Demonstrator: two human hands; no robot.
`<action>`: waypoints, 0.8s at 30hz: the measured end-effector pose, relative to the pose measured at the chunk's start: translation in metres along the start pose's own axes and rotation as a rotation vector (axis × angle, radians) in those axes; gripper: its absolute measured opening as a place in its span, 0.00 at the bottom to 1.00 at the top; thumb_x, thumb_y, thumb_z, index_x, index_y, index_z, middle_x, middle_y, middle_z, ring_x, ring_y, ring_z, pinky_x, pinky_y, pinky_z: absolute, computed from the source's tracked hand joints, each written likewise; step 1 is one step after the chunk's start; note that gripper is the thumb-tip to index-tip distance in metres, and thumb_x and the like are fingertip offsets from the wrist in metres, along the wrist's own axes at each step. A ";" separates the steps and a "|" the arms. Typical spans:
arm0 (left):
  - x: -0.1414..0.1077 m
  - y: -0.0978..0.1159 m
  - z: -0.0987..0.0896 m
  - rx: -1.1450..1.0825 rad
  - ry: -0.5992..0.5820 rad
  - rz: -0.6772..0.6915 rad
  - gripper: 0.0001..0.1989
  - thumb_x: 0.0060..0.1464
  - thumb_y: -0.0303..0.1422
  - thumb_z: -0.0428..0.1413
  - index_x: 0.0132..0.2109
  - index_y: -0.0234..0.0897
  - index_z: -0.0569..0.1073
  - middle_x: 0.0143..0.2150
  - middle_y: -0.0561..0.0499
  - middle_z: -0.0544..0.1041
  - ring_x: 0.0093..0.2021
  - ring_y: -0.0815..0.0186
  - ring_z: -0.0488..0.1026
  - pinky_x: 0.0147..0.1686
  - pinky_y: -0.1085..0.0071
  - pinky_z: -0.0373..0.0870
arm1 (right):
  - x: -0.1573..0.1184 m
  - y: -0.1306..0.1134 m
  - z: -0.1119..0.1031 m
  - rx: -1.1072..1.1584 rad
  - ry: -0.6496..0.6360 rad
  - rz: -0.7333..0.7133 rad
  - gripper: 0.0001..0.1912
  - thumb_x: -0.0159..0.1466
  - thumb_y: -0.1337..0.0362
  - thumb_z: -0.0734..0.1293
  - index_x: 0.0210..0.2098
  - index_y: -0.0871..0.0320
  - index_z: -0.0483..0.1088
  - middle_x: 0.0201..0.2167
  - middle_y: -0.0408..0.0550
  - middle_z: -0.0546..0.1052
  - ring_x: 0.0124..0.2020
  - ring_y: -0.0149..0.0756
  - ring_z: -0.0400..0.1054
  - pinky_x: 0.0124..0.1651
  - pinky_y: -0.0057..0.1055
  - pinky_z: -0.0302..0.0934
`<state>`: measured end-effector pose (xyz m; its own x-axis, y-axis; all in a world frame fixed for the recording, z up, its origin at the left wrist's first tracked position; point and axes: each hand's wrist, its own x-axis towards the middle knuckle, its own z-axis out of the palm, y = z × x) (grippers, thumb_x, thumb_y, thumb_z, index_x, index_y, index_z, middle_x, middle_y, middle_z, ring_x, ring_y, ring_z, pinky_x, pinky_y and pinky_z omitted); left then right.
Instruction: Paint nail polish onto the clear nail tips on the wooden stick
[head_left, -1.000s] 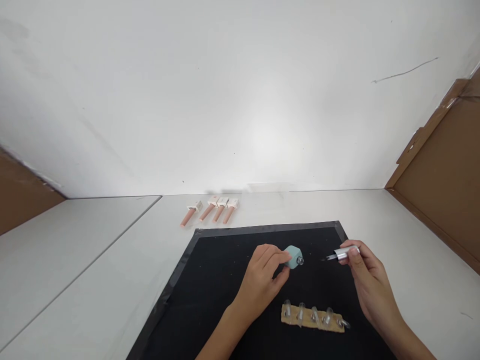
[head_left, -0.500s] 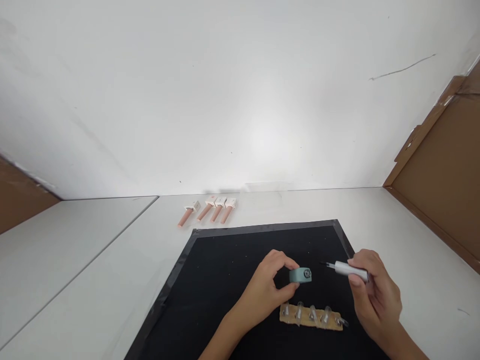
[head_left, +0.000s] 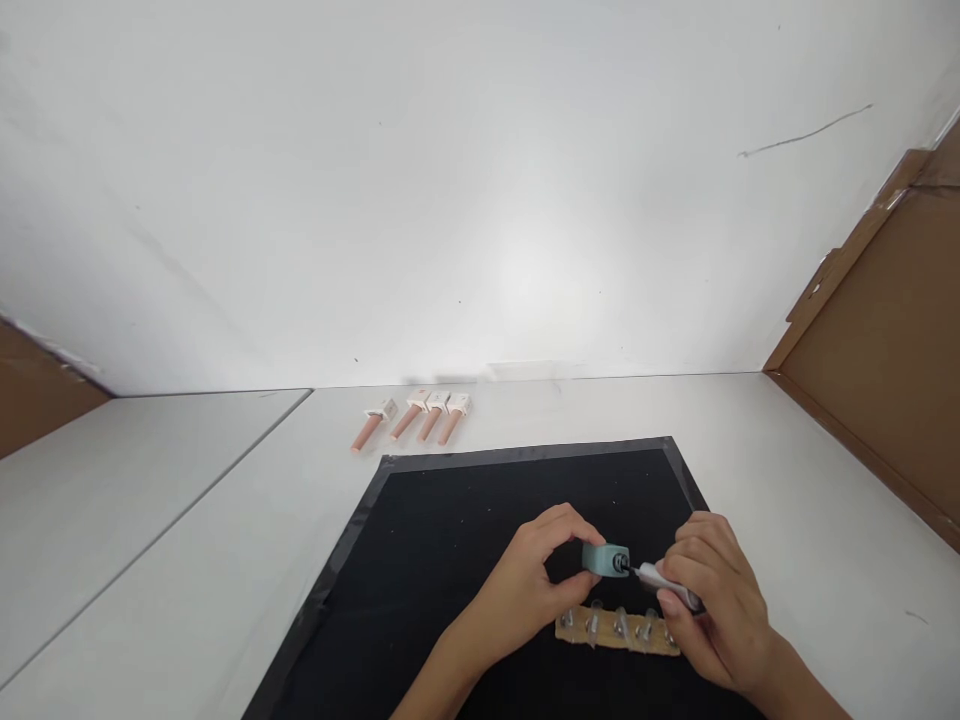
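Between thumb and fingers, my left hand (head_left: 536, 575) grips a small teal nail polish bottle (head_left: 600, 558), tilted so its dark round mouth faces right. My right hand (head_left: 724, 595) is closed round the light-coloured cap of a nail polish brush (head_left: 664, 582). The dark brush tip is at the bottle's mouth; how far it goes in I cannot tell. Just below both hands lies a tan strip (head_left: 632, 645) carrying several clear nail tips (head_left: 620, 622). My right hand partly covers the strip's right end.
A black mat (head_left: 435, 540) with taped edges lies under the hands on the white table (head_left: 210, 540). Beyond it, several bottles with pink caps (head_left: 409, 420) lie in a row. Cardboard panels (head_left: 885, 350) stand at the sides, and a white wall (head_left: 465, 200) rises behind.
My right hand has moved left with the brush, bringing its tip to the bottle's mouth. The bottle in my left hand has tilted a little, its mouth turned slightly downward toward the viewer.
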<state>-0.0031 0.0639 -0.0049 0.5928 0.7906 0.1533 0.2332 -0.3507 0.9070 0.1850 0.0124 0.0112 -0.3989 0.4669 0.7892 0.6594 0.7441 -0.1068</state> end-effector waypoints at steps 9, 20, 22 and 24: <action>0.000 0.005 0.001 -0.030 -0.006 -0.023 0.09 0.43 0.21 0.54 0.33 0.37 0.72 0.31 0.52 0.71 0.34 0.67 0.69 0.36 0.69 0.64 | 0.003 0.002 0.002 0.087 -0.104 0.122 0.08 0.60 0.76 0.58 0.35 0.58 0.61 0.21 0.44 0.67 0.23 0.35 0.59 0.27 0.32 0.56; 0.002 0.007 0.001 -0.146 0.022 -0.117 0.07 0.42 0.23 0.55 0.32 0.37 0.72 0.31 0.52 0.70 0.35 0.65 0.68 0.39 0.67 0.65 | -0.005 -0.001 0.005 0.453 0.180 1.060 0.13 0.63 0.52 0.60 0.30 0.53 0.68 0.24 0.42 0.66 0.24 0.34 0.60 0.25 0.27 0.58; 0.001 0.007 0.001 -0.153 0.026 -0.121 0.07 0.42 0.23 0.55 0.32 0.37 0.72 0.31 0.52 0.70 0.34 0.65 0.68 0.39 0.66 0.65 | -0.003 0.001 0.006 0.525 0.205 1.153 0.17 0.60 0.47 0.61 0.28 0.54 0.69 0.24 0.42 0.66 0.26 0.34 0.61 0.29 0.27 0.59; 0.001 0.007 0.001 -0.157 0.030 -0.124 0.07 0.42 0.23 0.55 0.32 0.37 0.72 0.31 0.52 0.70 0.34 0.65 0.68 0.39 0.66 0.65 | -0.001 0.003 0.007 0.555 0.202 1.179 0.19 0.58 0.44 0.62 0.28 0.54 0.69 0.24 0.42 0.66 0.27 0.34 0.61 0.30 0.27 0.60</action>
<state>-0.0002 0.0623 0.0009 0.5436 0.8381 0.0460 0.1784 -0.1690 0.9693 0.1834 0.0173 0.0057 0.3648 0.9230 0.1228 0.1766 0.0609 -0.9824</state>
